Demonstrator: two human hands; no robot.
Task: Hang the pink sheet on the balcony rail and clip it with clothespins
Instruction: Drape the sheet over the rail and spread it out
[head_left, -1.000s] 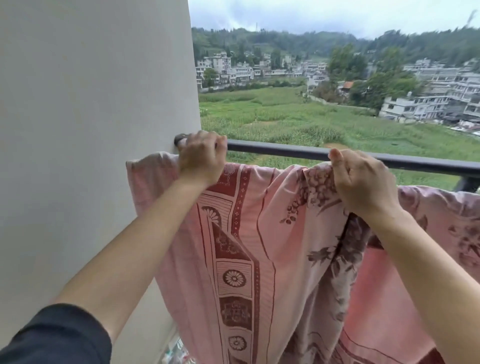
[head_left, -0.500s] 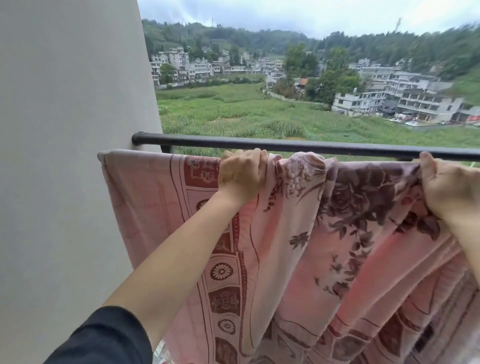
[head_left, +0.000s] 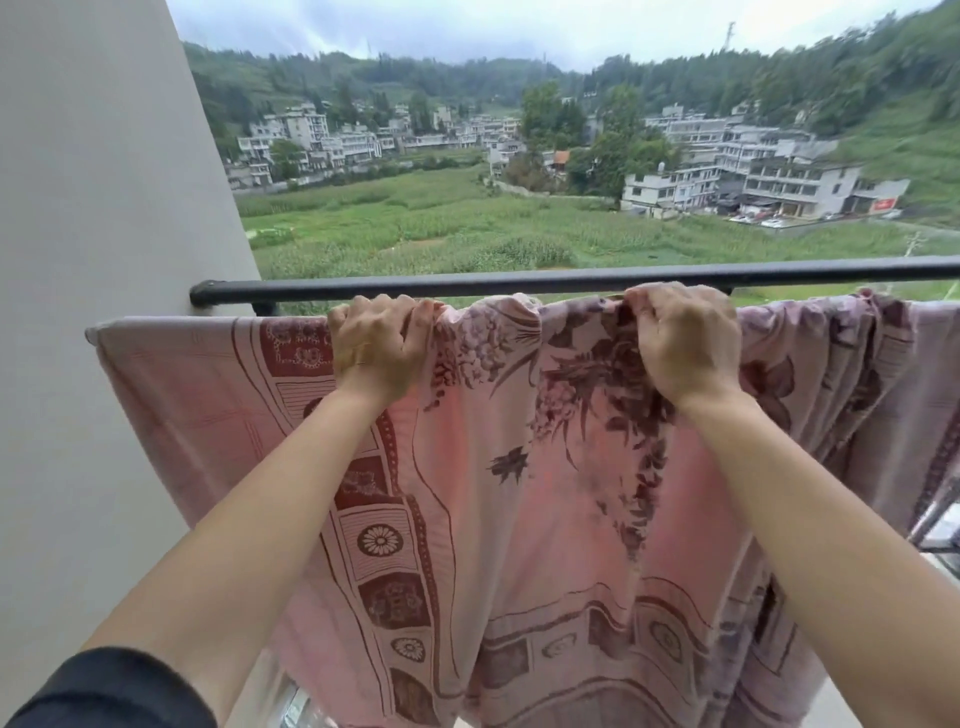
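Since the earlier frame, the right hand (head_left: 685, 343) has travelled inward from the right edge of the view toward the centre. The left hand (head_left: 379, 351) sits slightly farther right along the cloth. The gap between the two hands is narrower.

Pink sheet (head_left: 483, 493): it hangs just below the black balcony rail (head_left: 519, 283), on the near side. Its top edge runs roughly parallel to the rail, starting beside the pale wall (head_left: 104, 208). The cloth lies flat at the left end and is bunched in folds between the hands and to the right of them.

Left hand: knuckles up, fingers curled over the top edge, gripping a gather of the sheet. The forearm is bare and extended. A dark sleeve (head_left: 114, 691) shows at the lower left corner.

Right hand: same pose, with the fingers curled and clamping a fold of the top edge.

Hidden or unclear:
- The cloth covers whatever carries its top edge, so contact with the rail cannot be confirmed.
- The fingertips of both hands are buried in the folds.
- The sheet's right end and its lower hem are cut off by the frame.

A green field (head_left: 441, 228) and pale buildings (head_left: 753, 176) lie far beyond the rail.
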